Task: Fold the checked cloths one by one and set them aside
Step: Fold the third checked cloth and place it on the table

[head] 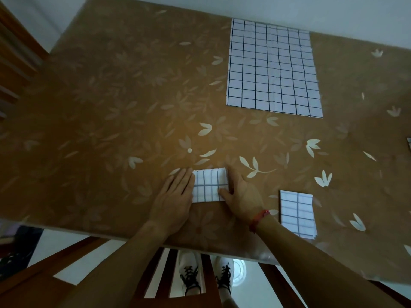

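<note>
Your left hand (175, 194) and right hand (241, 194) lie flat with straight fingers on each side of the small folded cloth (209, 185), and the other folded cloth (297, 213) sits nearer your right hand.

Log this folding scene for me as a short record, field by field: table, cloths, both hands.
surface: table with brown floral cover
being folded: small folded checked cloth, near front edge
left hand: flat, at its left edge
right hand: thumb on its right edge
set aside: second folded cloth, to its right
waiting: unfolded checked cloth, far side
</note>
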{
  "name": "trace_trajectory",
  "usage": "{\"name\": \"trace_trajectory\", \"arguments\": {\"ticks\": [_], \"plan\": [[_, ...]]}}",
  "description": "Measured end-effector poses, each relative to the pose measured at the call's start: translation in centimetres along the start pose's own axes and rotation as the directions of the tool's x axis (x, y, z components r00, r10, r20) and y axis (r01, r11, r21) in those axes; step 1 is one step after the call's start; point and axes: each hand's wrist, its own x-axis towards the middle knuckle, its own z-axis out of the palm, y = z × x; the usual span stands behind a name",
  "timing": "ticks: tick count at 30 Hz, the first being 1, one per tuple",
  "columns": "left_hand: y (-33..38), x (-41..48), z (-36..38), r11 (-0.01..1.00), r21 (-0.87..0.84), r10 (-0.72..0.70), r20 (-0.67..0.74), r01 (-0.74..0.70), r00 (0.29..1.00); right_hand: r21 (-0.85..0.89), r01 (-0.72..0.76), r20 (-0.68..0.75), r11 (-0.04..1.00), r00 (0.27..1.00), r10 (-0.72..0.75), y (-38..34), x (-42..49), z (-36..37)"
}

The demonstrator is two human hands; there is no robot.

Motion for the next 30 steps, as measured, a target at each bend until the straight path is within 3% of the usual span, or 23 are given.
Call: {"name": "trace_trajectory", "arguments": {"ticks": [2,4,7,9,19,30], "plan": [[-0.1,0.0,0.0,1.000,0.001,0.012,0.002,-0.012,1.000,-0.119,0.065,-0.112,0.991,0.991,-0.078,-0.9,-0.2,-0.1],[-0.1,-0.1,0.1,1.000,0.001,0.019,0.006,-0.019,1.000,-0.291,0.196,-0.195,0.936,0.946,-0.259,-2.2,-0.4,0.1],[-0.1,-0.2,0.2,1.000,-0.014,0.018,0.009,-0.018,1.000,-0.394,0.392,-0.111,0.831,0.878,-0.466,-4.0,-0.2,2.1],[-0.1,-0.3,0.4,0.999,-0.031,0.029,0.005,-0.028,1.000,-0.404,0.465,-0.033,0.788,0.853,-0.521,-4.3,0.2,4.0],[-0.4,-0.3,1.0,0.999,-0.020,0.050,-0.005,-0.050,0.999,-0.447,0.467,0.074,0.763,0.869,-0.488,-2.8,0.8,5.5],[-0.3,-0.2,0.4,0.999,-0.025,0.049,0.033,-0.048,0.998,-0.541,0.419,0.147,0.729,0.901,-0.408,1.1,0.1,1.3]]}}
